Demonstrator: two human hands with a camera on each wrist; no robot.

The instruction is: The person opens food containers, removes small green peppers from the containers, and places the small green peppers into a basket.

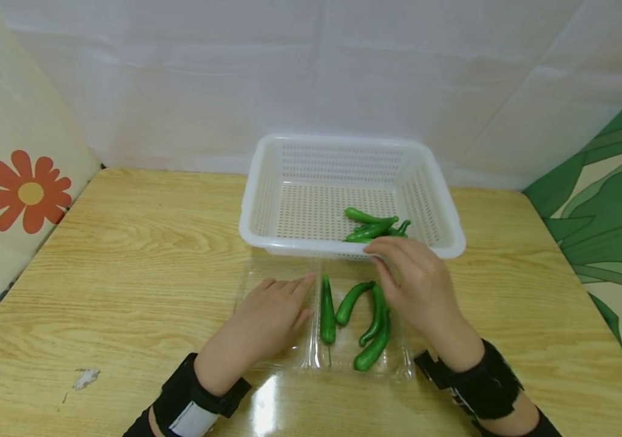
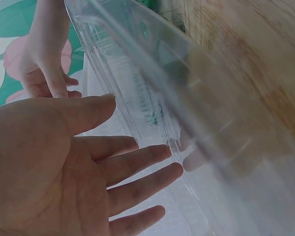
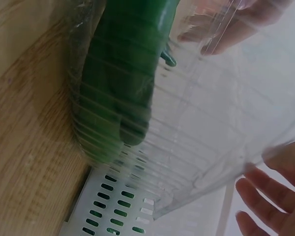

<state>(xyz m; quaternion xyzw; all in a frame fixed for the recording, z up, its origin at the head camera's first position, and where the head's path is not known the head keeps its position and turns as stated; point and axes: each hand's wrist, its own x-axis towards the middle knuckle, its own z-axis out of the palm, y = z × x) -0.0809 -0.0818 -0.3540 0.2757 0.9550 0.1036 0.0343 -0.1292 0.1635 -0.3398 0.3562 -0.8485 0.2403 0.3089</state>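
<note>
- Green peppers, two groups above one table: four in the near container, a small heap in the far basket.
- White cloth: backdrop, spans behind the table, creased.
- Wooden table: pale yellow grain; carries basket and container.
- White basket: slotted floor and walls, beyond the container; basket peppers at its near right, overlapping, exact count hidden by the near rim.
- Clear container: unfolded into two halves side by side; right half holds the four peppers. Right wrist view shows peppers through a ribbed wall.
- Left hand: over the left half of the container, index finger at the middle ridge. Fingers extended and apart, gripping nothing; firmness of contact cannot be told.
- Right hand: above the container's far right, fingertips over the basket's near rim. Fingers bent, thumb apart, no pepper between; contact with rim or plastic cannot be told.
- Black straps: one round each wrist.
- Straight pepper: beside the ridge, apart from the three curved ones.
- Whitish mark: table surface, near left.
</note>
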